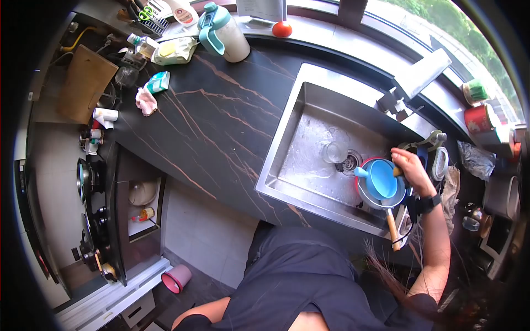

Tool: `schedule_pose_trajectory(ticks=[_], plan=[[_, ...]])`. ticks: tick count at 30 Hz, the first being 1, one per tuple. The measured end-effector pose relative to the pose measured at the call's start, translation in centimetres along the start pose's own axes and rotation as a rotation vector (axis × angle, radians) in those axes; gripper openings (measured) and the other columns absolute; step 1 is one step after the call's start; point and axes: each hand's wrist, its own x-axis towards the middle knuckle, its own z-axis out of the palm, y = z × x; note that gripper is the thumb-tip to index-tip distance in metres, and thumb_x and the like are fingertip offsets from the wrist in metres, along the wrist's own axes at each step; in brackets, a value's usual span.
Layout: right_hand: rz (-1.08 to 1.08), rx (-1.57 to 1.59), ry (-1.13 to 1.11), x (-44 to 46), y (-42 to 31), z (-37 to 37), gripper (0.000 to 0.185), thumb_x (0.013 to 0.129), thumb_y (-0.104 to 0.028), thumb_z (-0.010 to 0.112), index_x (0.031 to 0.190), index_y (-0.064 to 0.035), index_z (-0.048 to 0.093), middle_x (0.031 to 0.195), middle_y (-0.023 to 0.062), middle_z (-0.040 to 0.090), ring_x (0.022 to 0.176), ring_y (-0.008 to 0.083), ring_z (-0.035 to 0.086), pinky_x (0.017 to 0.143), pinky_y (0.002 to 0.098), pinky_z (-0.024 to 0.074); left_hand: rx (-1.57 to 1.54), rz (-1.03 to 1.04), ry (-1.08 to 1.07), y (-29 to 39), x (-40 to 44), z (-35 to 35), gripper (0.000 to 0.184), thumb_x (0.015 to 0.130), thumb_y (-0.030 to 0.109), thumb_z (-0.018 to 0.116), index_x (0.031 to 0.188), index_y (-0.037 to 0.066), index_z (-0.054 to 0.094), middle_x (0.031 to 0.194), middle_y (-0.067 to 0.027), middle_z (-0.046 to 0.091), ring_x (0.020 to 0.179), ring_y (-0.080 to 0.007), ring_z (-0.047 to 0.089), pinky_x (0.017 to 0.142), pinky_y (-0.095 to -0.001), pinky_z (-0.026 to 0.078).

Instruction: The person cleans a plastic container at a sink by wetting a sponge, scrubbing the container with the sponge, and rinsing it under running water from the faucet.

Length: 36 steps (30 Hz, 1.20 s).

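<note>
My right hand (408,168) reaches over the right end of the steel sink (309,121), its fingers closed round a short wooden-looking handle (397,171). Which vessel that handle belongs to cannot be made out. Right by my fingers, a light blue bowl with a stubby handle (382,179) rests inside a grey pot (367,197). The pot's wooden handle (392,225) points toward me across the sink's front edge. Part of a red rim shows beneath the stack. A clear glass (335,151) sits beside the drain (350,162). Only my left forearm shows at the bottom; that hand is out of view.
On the dark counter (221,121) stand a large teal-lidded bottle (223,36), a wipes pack (175,51) and a pink cloth (146,101). A tomato (282,29) lies by the window. Faucet (436,138) and red tin (479,118) are at right. A pink bin (176,278) is on the floor.
</note>
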Motion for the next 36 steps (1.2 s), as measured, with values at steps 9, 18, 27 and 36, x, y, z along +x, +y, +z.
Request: schedule_pose_trajectory(ticks=[9,18,27,36], plan=[[0.093,-0.11,-0.119,-5.5,-0.5,2.5,0.037,0.091,-0.023,0.056,0.113,0.0058,0.058,0.086,0.0014,0.06,0.077,0.0074,0.053,0.069,0.0222,0.0443,0.071,0.064,-0.063,-2.0,0.5,2.4,0.02,0.084,0.017,0.057,0.092,0.001,0.067,0.085,-0.004,0.065,0.081,-0.0152,0.059,0.075,-0.0344,0.048],[-0.073,-0.037,-0.203,-5.1,-5.2,4.2,0.035,0.092,-0.022,0.056,0.115,0.0035,0.057,0.084,-0.0002,0.058,0.073,0.0053,0.053,0.065,0.0199,0.0457,0.091,0.141,-0.054,-2.4,0.6,4.3,0.019,0.084,0.017,0.056,0.089,0.002,0.067,0.083,-0.005,0.065,0.08,-0.0168,0.06,0.075,-0.0351,0.048],[0.322,0.1,-0.191,3.0,5.5,11.4,0.052,0.08,-0.012,0.054,0.129,0.0038,0.044,0.093,0.0121,0.062,0.069,0.0184,0.06,0.058,0.0292,0.0491,0.362,0.159,-0.126,-0.7,2.5,1.3,0.018,0.084,0.016,0.056,0.087,0.002,0.067,0.082,-0.0061,0.066,0.08,-0.0184,0.06,0.075,-0.0359,0.048],[0.358,-0.037,-0.006,9.3,14.0,18.8,0.038,0.077,-0.023,0.058,0.104,0.003,0.059,0.096,0.0174,0.062,0.083,0.0281,0.061,0.071,0.0382,0.0481,-0.042,0.447,0.635,2.6,3.2,-12.4,0.023,0.089,0.016,0.052,0.097,-0.001,0.064,0.086,-0.0109,0.067,0.084,-0.016,0.064,0.076,-0.0297,0.05]])
